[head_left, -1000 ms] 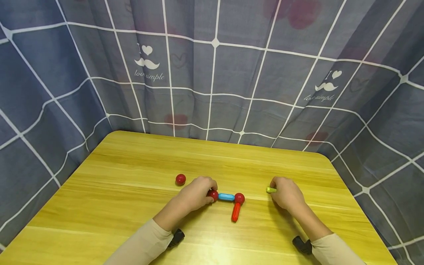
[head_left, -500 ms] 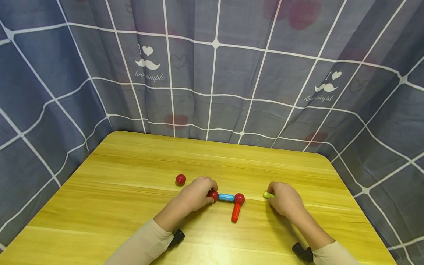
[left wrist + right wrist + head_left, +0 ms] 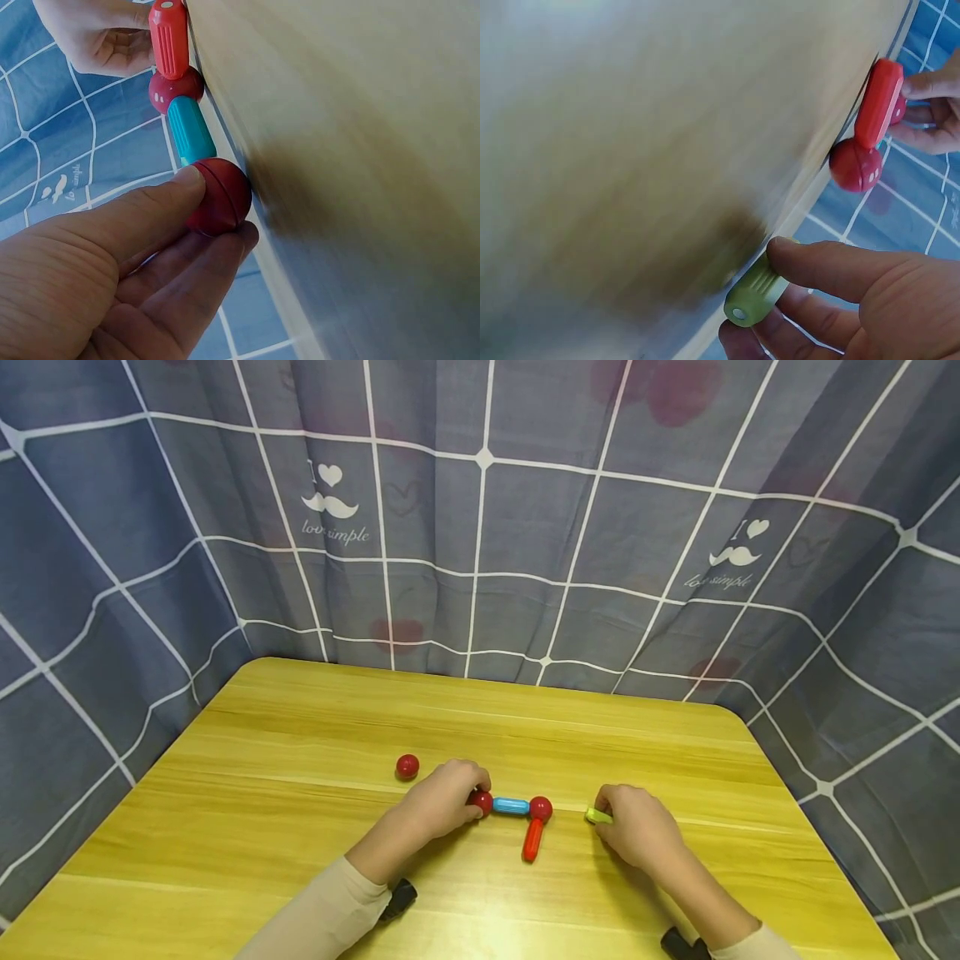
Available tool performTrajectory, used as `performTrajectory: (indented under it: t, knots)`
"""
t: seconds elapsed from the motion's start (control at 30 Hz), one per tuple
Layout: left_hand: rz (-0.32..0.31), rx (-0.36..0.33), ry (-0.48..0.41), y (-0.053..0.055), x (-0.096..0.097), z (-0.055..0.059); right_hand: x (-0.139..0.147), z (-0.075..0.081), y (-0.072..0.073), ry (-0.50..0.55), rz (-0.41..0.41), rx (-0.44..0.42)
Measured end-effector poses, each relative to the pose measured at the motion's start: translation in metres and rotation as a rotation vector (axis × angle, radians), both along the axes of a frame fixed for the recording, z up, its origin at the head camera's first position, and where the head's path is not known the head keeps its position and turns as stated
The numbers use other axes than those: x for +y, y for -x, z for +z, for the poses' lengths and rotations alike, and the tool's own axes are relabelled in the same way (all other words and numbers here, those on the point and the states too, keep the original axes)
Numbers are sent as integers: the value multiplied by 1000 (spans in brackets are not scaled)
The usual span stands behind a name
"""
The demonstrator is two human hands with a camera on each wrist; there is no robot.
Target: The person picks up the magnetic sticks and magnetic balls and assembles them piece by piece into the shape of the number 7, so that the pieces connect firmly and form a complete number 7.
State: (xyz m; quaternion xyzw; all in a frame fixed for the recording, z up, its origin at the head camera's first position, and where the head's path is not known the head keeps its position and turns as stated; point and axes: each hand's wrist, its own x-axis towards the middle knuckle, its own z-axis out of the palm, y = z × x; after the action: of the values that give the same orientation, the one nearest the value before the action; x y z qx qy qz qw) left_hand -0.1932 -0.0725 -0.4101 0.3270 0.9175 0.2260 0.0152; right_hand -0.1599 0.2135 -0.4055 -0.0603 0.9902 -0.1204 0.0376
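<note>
My left hand [image 3: 446, 795] pinches a red ball [image 3: 225, 196] between thumb and fingers, low over the table. From that ball a blue ribbed rod [image 3: 512, 806] runs right to a second red ball [image 3: 541, 808]. A red ribbed rod [image 3: 532, 841] is joined to this second ball and points toward the near side. To the right, my right hand [image 3: 637, 827] pinches a yellow-green ribbed rod [image 3: 756, 291] with thumb and fingers. One end of that rod shows a small pale disc. A gap separates it from the second ball.
A loose red ball [image 3: 407, 767] lies on the wooden table [image 3: 300, 710] beyond my left hand. Behind the table hangs a grey-blue checked curtain [image 3: 525, 527]. Black wrist mounts sit under both forearms.
My right hand has moved left and nearer to me with the yellow-green rod, closer to the joined pieces. The left hand still holds its ball in the same place.
</note>
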Motion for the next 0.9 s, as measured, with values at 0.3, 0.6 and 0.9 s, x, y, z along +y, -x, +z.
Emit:
performTrajectory:
  t: [0.3,0.6,0.9]
  knots:
    - [-13,-1,-11,1,0,-1,-8,0,-11,23,28,-24]
    - [-19,19,-6,1,-1,-2,-13,-2,-19,44,40,-18]
    - [-18,11,-9,2,0,-3,-19,0,-24,89,49,-40]
